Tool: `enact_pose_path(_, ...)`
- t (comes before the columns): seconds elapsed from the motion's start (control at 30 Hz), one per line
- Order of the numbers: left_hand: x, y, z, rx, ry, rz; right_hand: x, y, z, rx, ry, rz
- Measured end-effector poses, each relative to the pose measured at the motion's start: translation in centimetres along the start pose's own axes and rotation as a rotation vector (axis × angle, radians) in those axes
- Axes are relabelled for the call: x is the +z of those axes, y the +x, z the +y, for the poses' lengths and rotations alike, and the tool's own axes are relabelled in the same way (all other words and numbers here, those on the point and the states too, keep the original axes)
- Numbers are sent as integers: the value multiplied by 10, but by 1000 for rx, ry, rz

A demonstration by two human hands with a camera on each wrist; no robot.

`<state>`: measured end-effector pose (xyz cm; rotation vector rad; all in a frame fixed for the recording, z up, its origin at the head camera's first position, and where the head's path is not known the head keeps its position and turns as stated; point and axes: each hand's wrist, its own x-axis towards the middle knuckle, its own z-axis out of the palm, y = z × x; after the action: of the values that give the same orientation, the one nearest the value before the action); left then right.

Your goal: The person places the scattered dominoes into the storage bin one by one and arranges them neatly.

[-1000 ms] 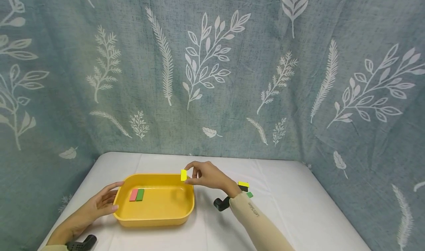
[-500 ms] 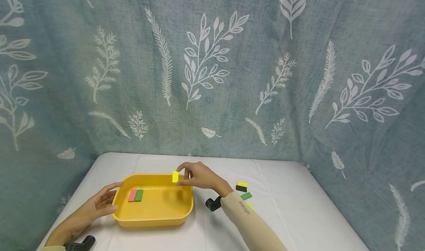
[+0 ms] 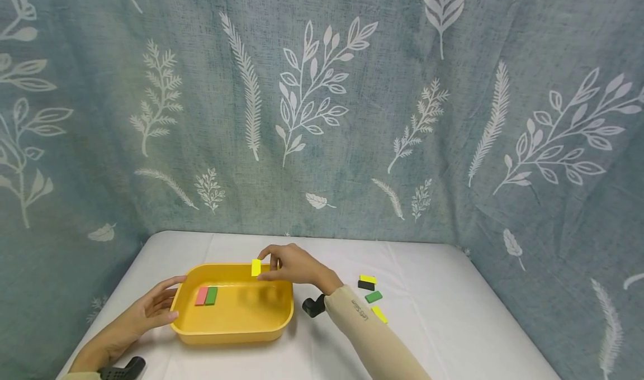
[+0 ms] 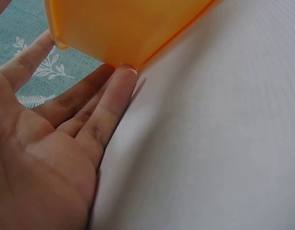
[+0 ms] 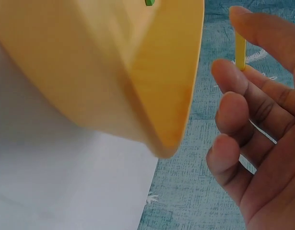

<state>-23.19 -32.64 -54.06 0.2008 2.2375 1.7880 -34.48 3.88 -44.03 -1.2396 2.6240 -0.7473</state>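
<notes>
My right hand (image 3: pixel 294 265) pinches a small yellow block (image 3: pixel 256 267) between thumb and forefinger, holding it upright in the air over the far rim of the yellow tray (image 3: pixel 231 329), toward the tray's right half. In the right wrist view the block (image 5: pixel 240 50) shows edge-on as a thin yellow strip between thumb and fingertip; the other fingers (image 5: pixel 233 115) are loosely curled below it and touch nothing. The tray's outer wall (image 5: pixel 157 86) stands just beside them, apart from the hand.

My left hand (image 3: pixel 146 313) lies on the tabletop (image 3: pixel 453 324) at the tray's left side, palm facing the tray, fingers straight and relaxed, gripping nothing. In the left wrist view the fingertips (image 4: pixel 123 76) touch the lower edge of the tray's wall (image 4: pixel 123 28), and the side of the hand rests on the white surface.

Inside the tray, near its left end, a pink block (image 3: pixel 201 296) and a green block (image 3: pixel 211 295) lie flat, side by side and touching. The rest of the tray floor is bare.

On the tabletop to the right of my right forearm: a yellow block stacked on a black block (image 3: pixel 366 283), a green block (image 3: pixel 373 297) just in front of them, and a further yellow block (image 3: pixel 379 314) nearer to me, partly against the sleeve (image 3: pixel 362 324). A black wrist mount (image 3: pixel 313 306) shows under the right wrist, another (image 3: pixel 123 369) at the left.
</notes>
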Motion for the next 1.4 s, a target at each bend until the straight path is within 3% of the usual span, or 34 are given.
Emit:
enact_pose_path(0.57, -1, -1, 3, 12, 5, -1, 7, 24, -11, -24, -55, -26)
enact_pose_path(1.4, 0, -1, 2, 14, 1, 5, 30, 48, -18, -7, -19, -48)
